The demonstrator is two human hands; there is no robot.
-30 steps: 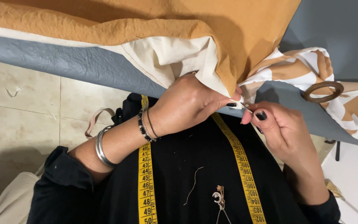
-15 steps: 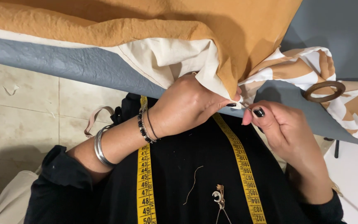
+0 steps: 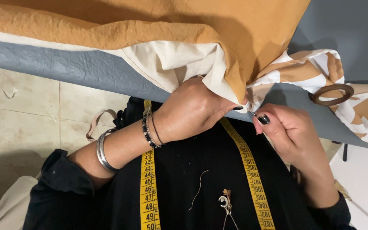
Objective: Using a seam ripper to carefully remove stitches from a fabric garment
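Observation:
My left hand (image 3: 194, 110) grips a corner of cream fabric (image 3: 179, 64) that hangs over the edge of a grey table (image 3: 64, 64). An orange cloth (image 3: 150, 21) lies on top of it. My right hand (image 3: 290, 134) pinches a thin needle (image 3: 252, 114) at that same corner, fingertips almost touching the left hand. A yellow tape measure (image 3: 149, 187) hangs round my neck over a black top. Bracelets sit on my left wrist.
A patterned white-and-brown fabric (image 3: 320, 72) with a brown ring (image 3: 332, 94) lies at the right on the table. Beige floor tiles (image 3: 22, 123) show at the left. A small metal pendant (image 3: 224, 202) and a loose thread (image 3: 199, 189) rest on my chest.
Both hands stay at the fabric corner; my right hand has shifted slightly toward it. Otherwise little differs.

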